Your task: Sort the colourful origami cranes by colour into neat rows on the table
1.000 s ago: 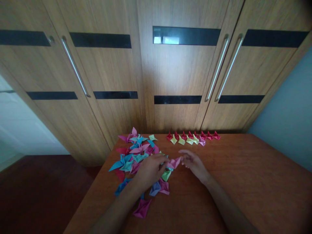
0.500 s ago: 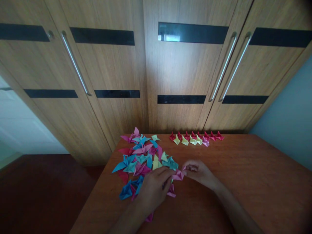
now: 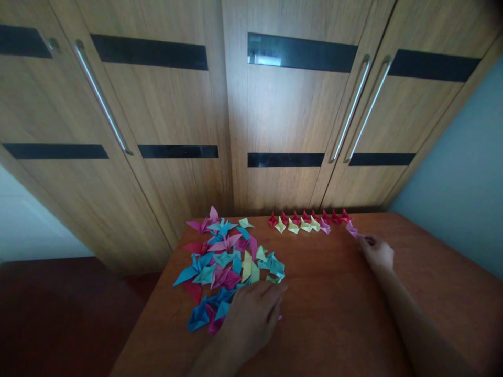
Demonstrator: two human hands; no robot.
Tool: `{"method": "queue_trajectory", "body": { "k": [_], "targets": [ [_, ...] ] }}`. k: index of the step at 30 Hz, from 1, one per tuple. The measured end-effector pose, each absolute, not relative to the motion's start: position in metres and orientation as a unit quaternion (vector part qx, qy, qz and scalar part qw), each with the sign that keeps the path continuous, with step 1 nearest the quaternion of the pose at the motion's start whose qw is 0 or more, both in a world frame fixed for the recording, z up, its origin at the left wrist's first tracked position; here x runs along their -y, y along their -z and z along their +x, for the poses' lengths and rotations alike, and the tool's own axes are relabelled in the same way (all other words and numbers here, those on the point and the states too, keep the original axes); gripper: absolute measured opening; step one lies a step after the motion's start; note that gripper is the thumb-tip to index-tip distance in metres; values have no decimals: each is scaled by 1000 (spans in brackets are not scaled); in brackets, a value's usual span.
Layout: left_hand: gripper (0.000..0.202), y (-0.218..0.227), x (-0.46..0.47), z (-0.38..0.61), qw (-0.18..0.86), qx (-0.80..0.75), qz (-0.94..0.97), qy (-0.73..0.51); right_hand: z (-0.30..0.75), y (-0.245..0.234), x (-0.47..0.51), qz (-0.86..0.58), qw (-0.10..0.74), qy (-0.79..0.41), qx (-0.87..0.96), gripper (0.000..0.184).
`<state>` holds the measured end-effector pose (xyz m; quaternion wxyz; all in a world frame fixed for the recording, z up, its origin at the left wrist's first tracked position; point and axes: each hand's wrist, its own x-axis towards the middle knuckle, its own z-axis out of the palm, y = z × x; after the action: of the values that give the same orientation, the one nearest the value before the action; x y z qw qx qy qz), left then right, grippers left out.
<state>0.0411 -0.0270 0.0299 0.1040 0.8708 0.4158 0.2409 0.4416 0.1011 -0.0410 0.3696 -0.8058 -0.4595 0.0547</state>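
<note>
My right hand point(image 3: 378, 252) is stretched out to the far right of the table and pinches a pink folded paper piece point(image 3: 351, 229) by its tip. That piece sits just right of a row of red, yellow and pink folded pieces point(image 3: 308, 222) lined up along the table's back edge. My left hand point(image 3: 251, 317) lies palm down, fingers slightly spread, on the near edge of a loose pile of blue, teal, pink and yellow folded pieces point(image 3: 223, 262). A bit of pink paper shows under its fingers.
The wooden table point(image 3: 338, 309) stands against a wall of wooden wardrobe doors point(image 3: 283, 115) with long metal handles. A grey-blue wall is at the right, dark floor at the left.
My right hand took the pink piece from my left hand near the pile and carried it back and right to the end of the row. My left hand dropped onto the pile's near edge.
</note>
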Motion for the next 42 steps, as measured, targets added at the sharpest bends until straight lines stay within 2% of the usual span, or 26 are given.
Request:
{"method": "queue_trajectory", "body": {
  "k": [6, 11, 25, 34, 39, 42],
  "targets": [
    [33, -29, 27, 41, 104, -427, 870, -223, 429, 41, -119, -837, 211, -46, 504, 42],
    [32, -29, 27, 40, 104, -426, 872, -219, 414, 34, -132, -862, 157, -48, 480, 46],
    [32, -30, 28, 42, 107, -428, 876, -198, 399, 33, -140, -874, 143, -61, 460, 51],
    [29, -33, 26, 40, 101, -434, 871, -208, 382, 33, -112, -872, 179, -79, 448, 45],
    [28, -49, 9, 14, 53, -519, 822, -231, 355, 33, -86, -841, 177, -109, 500, 40],
    [29, -63, 1, -11, 4, -602, 777, -187, 342, 32, -75, -822, 172, -128, 528, 38]
  ]
}}
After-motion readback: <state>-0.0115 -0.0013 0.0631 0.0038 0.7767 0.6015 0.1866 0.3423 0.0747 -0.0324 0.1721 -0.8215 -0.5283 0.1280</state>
